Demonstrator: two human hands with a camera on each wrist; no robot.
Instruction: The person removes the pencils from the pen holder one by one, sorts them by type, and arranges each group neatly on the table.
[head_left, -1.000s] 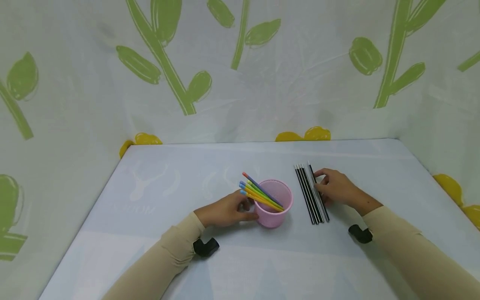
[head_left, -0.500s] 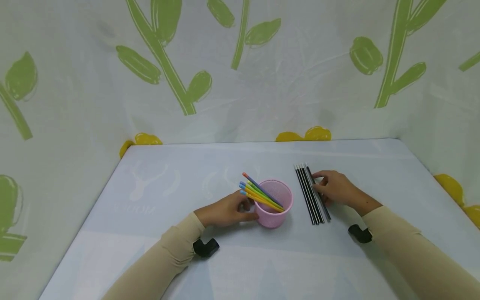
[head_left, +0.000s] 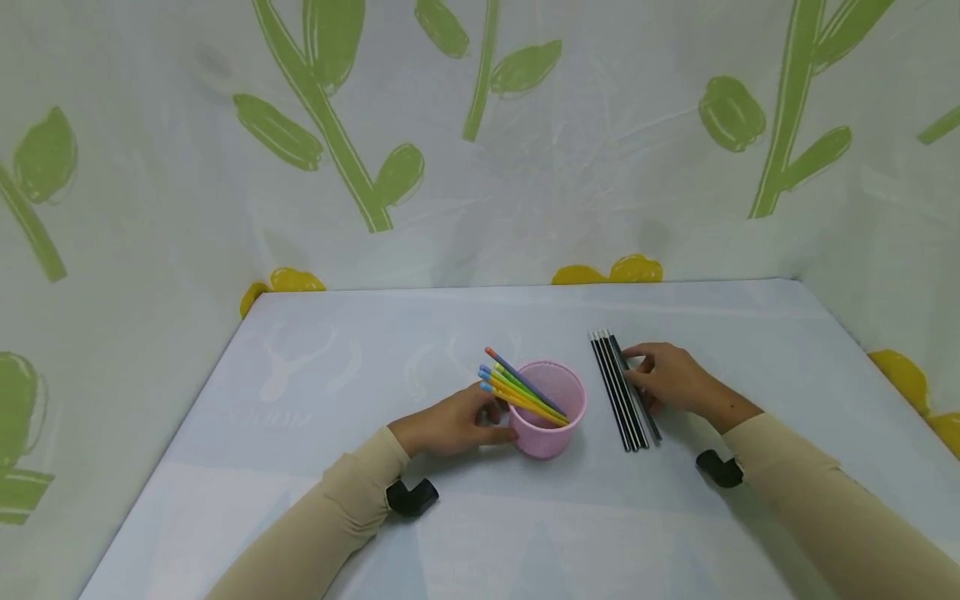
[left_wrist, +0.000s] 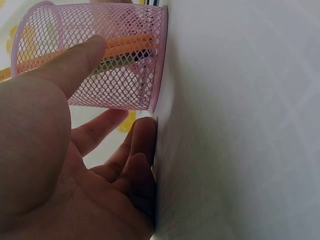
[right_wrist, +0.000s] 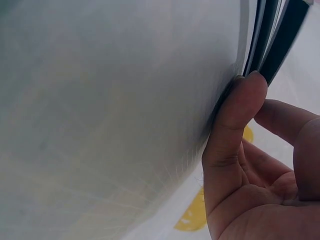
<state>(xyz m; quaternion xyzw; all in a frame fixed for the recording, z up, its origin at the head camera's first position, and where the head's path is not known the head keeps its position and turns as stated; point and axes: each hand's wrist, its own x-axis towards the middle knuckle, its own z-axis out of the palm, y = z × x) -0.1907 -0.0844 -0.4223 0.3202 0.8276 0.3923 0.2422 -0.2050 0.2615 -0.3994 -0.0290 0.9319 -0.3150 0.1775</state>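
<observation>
A pink mesh pen holder (head_left: pixel 546 437) stands upright on the table, with several bright pencils (head_left: pixel 525 398) leaning left over its rim. My left hand (head_left: pixel 453 421) holds its left side; in the left wrist view the thumb (left_wrist: pixel 82 60) lies along the mesh, and the other fingers curl below. Right of the holder, several black pencils (head_left: pixel 617 392) with pale tips lie side by side in a row. My right hand (head_left: pixel 671 375) pinches the rightmost black pencil (head_left: pixel 651 417) against that row. Close up, the right wrist view has fingertips (right_wrist: pixel 252 87) at the dark pencil shafts (right_wrist: pixel 287 37).
The white table (head_left: pixel 450 533) carries faint printed patterns. Its far edge meets a pale backdrop (head_left: pixel 600 183) with green leaf stems and yellow shapes. A black wrist strap piece (head_left: pixel 412 497) hangs under the left sleeve, another (head_left: pixel 720 468) under the right.
The rightmost black pencil, tilted apart at its top before, now lies snug along the row, its top shifted left. My right hand has edged slightly left and nearer. Left hand and holder stay put.
</observation>
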